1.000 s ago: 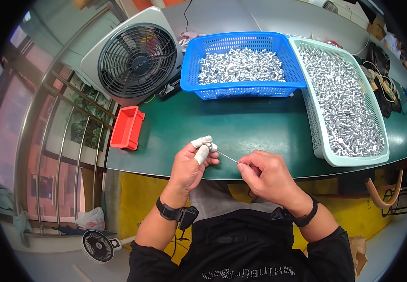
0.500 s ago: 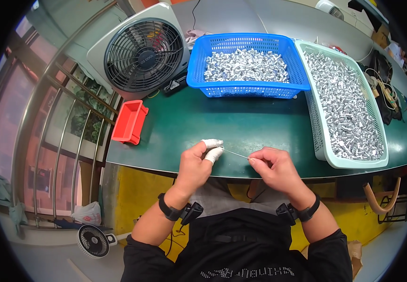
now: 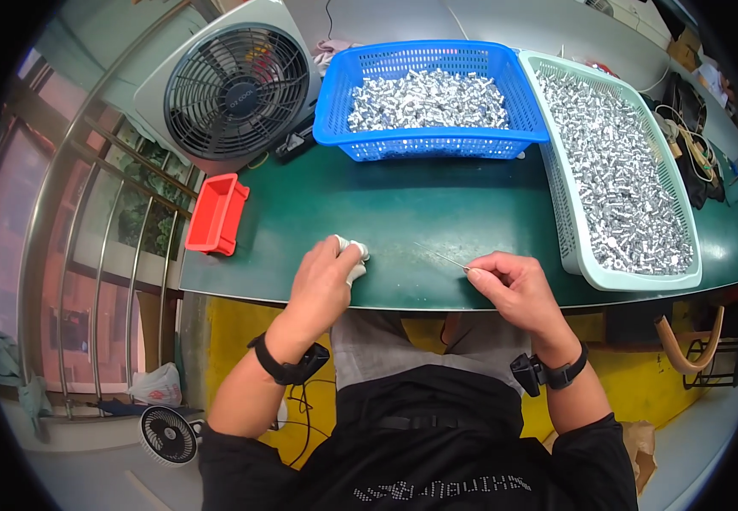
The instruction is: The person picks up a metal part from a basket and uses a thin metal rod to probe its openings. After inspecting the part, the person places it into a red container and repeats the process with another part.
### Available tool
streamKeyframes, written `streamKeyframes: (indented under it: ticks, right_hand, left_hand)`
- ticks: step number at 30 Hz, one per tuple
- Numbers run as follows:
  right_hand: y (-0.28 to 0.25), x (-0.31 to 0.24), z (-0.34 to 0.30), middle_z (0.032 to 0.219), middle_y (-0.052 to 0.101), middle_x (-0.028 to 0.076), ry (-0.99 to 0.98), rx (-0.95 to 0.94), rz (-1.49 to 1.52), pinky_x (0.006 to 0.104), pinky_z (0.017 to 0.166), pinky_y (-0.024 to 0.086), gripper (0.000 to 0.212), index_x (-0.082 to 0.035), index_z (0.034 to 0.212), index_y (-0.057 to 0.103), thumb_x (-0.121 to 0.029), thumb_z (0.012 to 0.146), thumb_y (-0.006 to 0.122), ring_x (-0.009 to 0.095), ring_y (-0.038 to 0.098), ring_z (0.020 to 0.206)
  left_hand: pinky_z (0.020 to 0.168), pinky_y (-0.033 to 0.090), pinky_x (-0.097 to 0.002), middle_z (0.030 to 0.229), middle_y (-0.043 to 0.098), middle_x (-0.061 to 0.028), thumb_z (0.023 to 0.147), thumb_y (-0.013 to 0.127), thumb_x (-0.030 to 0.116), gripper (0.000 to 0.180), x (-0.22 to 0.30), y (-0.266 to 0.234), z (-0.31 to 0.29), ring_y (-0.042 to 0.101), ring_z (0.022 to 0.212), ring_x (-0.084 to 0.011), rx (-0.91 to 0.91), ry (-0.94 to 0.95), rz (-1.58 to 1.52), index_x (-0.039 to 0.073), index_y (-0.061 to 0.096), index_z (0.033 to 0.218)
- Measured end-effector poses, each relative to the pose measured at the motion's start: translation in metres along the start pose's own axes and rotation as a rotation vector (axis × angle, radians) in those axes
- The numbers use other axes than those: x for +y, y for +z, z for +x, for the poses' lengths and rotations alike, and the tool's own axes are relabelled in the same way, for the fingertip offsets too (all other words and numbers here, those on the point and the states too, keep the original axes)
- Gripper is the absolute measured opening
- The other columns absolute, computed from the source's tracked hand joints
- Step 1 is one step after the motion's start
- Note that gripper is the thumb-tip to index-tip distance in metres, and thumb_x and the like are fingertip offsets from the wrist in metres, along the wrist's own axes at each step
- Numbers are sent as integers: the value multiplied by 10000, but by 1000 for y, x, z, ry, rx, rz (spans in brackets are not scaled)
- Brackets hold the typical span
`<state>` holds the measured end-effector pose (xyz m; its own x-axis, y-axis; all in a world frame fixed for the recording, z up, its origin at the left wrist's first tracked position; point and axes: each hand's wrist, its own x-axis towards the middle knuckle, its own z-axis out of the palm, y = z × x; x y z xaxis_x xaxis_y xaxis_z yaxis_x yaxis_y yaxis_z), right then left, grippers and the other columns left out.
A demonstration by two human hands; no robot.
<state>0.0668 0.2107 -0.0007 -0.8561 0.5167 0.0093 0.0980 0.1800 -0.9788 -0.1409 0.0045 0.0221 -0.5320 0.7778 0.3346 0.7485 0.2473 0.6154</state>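
My right hand [image 3: 514,288] pinches one end of a thin metal rod [image 3: 447,258] between thumb and forefinger. The rod's free end points left and slightly away from me, above the green tabletop. Over the table's near edge, my left hand [image 3: 325,277] is closed with its fingers curled together. White coverings wrap some of its fingertips, and whatever it may hold is hidden. The two hands are apart, and the rod does not touch the left one. Beyond them stands a blue basket [image 3: 429,136] holding many small silver metal parts [image 3: 429,100].
A pale green basket [image 3: 566,213] full of similar metal parts stands at the right. At the left are a red bin [image 3: 218,215] and a large fan [image 3: 237,94] behind it. Metal railings [image 3: 105,255] run along the left side. A small fan [image 3: 167,434] sits lower left.
My left hand has come off the rod and moved left and its fingers are now curled. My right hand keeps the rod and has shifted slightly right. The view has tilted a little.
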Motion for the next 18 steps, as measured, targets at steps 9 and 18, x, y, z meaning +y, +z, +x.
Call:
streamKeyframes:
  ticks: [9,18]
  right_hand:
    - [-5,-1,-2,742,631,-39,35,-26,25,197,582,414,149,19,940,708,-121,898,678,17,510,669]
    - [-8,-5,-9,770,631,-35,42,-10,94,196,598,417,139,20,970,700,-100,905,674,18,512,683]
  left_hand:
    - [783,499,-335,970,612,-126,844,620,-57,162,3,3,-2,622,895,-265,-129,37,13,17,627,988]
    - [776,545,-282,1104,632,-110,959,510,-36,272,10,-5,-2,624,920,-155,-115,-549,-1154,-12,594,1217]
